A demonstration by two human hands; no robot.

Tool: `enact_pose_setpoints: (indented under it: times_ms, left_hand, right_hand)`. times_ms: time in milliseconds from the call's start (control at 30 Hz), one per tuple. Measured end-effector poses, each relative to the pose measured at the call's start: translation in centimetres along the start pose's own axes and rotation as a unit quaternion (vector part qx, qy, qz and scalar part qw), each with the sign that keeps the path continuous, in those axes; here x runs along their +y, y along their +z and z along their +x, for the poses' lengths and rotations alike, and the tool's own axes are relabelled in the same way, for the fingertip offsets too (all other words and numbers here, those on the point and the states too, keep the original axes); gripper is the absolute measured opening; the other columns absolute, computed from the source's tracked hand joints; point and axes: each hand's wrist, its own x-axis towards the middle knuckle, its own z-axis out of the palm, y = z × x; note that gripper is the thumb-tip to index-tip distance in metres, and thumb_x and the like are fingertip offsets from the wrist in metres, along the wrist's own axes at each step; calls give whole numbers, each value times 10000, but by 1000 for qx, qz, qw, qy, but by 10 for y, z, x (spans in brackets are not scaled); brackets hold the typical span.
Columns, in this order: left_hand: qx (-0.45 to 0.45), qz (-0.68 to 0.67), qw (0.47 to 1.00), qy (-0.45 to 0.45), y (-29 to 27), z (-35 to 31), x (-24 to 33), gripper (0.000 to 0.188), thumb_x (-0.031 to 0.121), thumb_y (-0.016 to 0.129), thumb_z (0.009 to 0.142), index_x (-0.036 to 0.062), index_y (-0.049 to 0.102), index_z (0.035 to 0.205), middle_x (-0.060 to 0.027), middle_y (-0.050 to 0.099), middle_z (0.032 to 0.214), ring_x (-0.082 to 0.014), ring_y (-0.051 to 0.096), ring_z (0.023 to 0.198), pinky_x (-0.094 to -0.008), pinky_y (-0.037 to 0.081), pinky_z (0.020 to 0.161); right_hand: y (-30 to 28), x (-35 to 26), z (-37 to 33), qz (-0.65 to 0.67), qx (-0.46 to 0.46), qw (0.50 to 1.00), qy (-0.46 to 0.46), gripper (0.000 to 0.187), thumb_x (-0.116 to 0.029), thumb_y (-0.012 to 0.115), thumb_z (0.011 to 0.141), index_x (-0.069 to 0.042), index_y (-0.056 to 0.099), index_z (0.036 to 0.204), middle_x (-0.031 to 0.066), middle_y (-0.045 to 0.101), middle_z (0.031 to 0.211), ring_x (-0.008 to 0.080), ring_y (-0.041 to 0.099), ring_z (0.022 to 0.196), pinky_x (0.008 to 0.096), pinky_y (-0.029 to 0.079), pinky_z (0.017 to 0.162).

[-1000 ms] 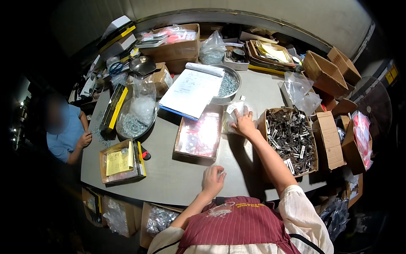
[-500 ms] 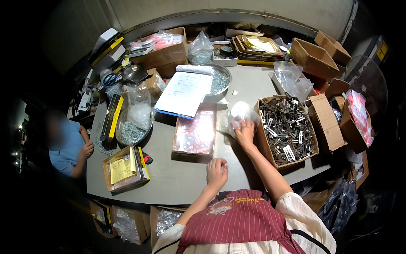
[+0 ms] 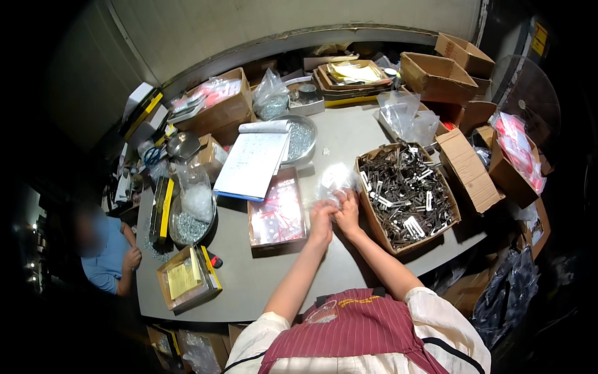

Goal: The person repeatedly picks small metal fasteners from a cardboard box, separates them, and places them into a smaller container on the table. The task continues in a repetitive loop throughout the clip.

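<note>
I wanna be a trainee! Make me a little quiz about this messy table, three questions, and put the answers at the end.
1. Pick one. What are the bare left hand and bare right hand touching?
A) a clear plastic bag
B) a pair of blue-handled scissors
C) a round metal bowl

2. True or false? The open brown cardboard box of dark metal pieces stands to the right of the clear plastic bag.

3. Fill in the gap. The other person, beyond the left edge of the grey table, wears a ____ top.

Key: 1. A; 2. True; 3. light blue.
</note>
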Motion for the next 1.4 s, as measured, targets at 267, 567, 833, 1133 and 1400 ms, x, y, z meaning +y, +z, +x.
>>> enact_pose_setpoints:
  times_ms: [267,567,833,1133,1400]
  left_hand:
    - [77,8,994,75,1,65,12,132,-10,631,705,56,563,797,-43,534,849,-202,525,829,-330,447,777]
    - [36,373,922,102,-35,1,4,291,-30,641,769,-19,638,1060,-25,603,915,-130,576,899,-274,475,839]
    - [53,541,804,243,-83,-101,-19,389,-8,692,783,32,634,1166,-148,673,1086,-362,641,1078,-437,510,941]
    - [83,570,780,244,-91,-189,-35,205,-21,683,796,77,593,951,-112,657,1178,-341,602,1153,-411,492,968]
    - [55,561,775,286,-91,-195,-35,283,-28,681,745,51,625,1011,-161,639,1171,-397,587,1119,-471,467,977]
  right_hand:
    - [8,15,-7,-59,-6,989,-137,257,-137,722,778,-70,702,1025,190,584,1222,426,464,1278,541,383,1095]
    - [-31,-1,-50,-96,-102,972,-191,376,-71,696,735,-86,658,1109,140,572,1232,423,446,1298,548,356,1109]
    - [-78,-39,-84,-63,-217,944,-239,338,-128,705,809,-113,676,1146,129,570,1363,390,442,1340,614,261,1156]
    - [-146,-56,-119,-143,-327,934,-5,471,-200,717,874,-6,502,1246,283,529,1135,501,589,1036,538,520,867]
    - [-131,-42,-117,-220,-403,881,-113,416,-293,762,905,15,529,1061,232,595,978,448,645,849,492,542,711]
